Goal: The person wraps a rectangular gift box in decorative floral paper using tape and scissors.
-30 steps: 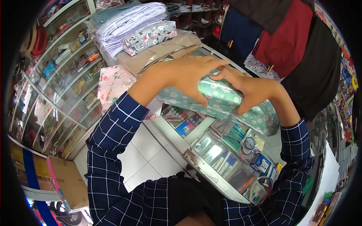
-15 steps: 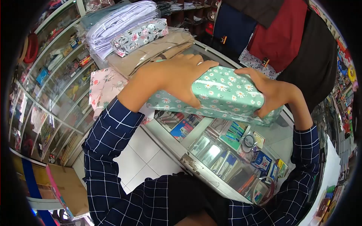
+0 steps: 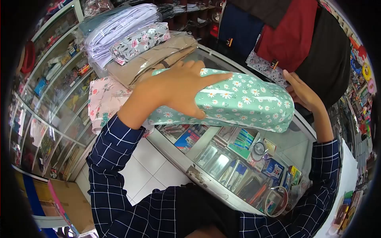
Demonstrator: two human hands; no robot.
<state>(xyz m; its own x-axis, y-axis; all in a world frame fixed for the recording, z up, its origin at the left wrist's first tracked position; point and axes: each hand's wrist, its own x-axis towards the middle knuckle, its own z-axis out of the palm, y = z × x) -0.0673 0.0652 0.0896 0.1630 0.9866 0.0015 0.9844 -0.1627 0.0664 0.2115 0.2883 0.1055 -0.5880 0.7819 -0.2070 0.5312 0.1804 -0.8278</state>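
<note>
- We saw the long, glossy green, daisy-printed parcel (image 3: 244, 97) at one o'clock, on the glass-topped counter (image 3: 218, 188).
- Our left hand (image 3: 180, 89) grasped its nine-o'clock side.
- Our right hand (image 3: 304, 94) stood released at three o'clock (contact unclear).

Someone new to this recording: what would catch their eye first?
Probably the green daisy-print package in the middle, lying across the glass counter, with the left hand spread over its left part and the right hand by its right end. Next, perhaps, the dark red cloth hanging at upper right and the folded pale garments at upper left.
</note>
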